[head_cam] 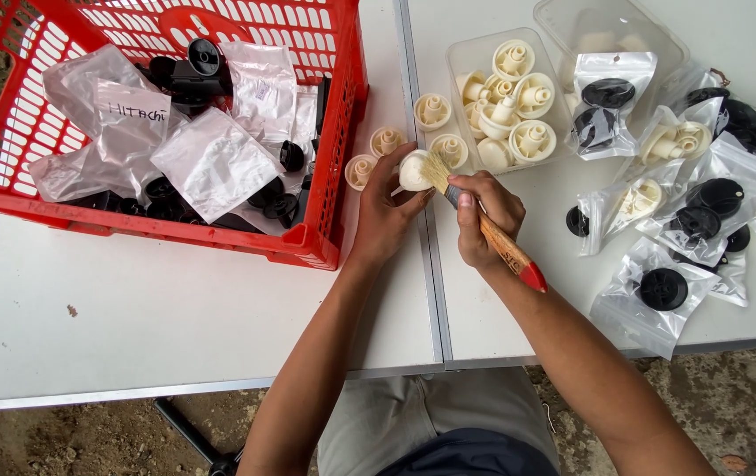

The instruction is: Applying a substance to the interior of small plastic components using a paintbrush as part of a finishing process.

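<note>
A: What is held at this moment, and where?

B: A small cream plastic part (414, 170) is held in the left hand (384, 214), whose fingers are closed around it from below and from the side. It is kept just above the seam between the two halves of the white tabletop (175, 308), near the corner of the red crate (325, 132). A paintbrush (484, 225) is gripped in the right hand (484, 220), the fingers being wrapped fully around the wooden handle.

A: Which way is the brush pointed?

B: Its long axis is laid diagonally. The bristles are directed up and to the left, touching the cream part, and the red end of the handle is directed down and to the right, toward the person.

A: How much seems to be done?

B: It can only be judged. Three cream parts (386, 141) are set loose on the tabletop just beside the hands, and many more are gathered in a clear tray (459, 62). Whether those were already brushed cannot be told. To the right, clear bags (660, 300) with black and cream parts are spread out, and in the crate more bags and black parts are piled. The work is probably somewhere in the middle, with one part under the brush.
</note>
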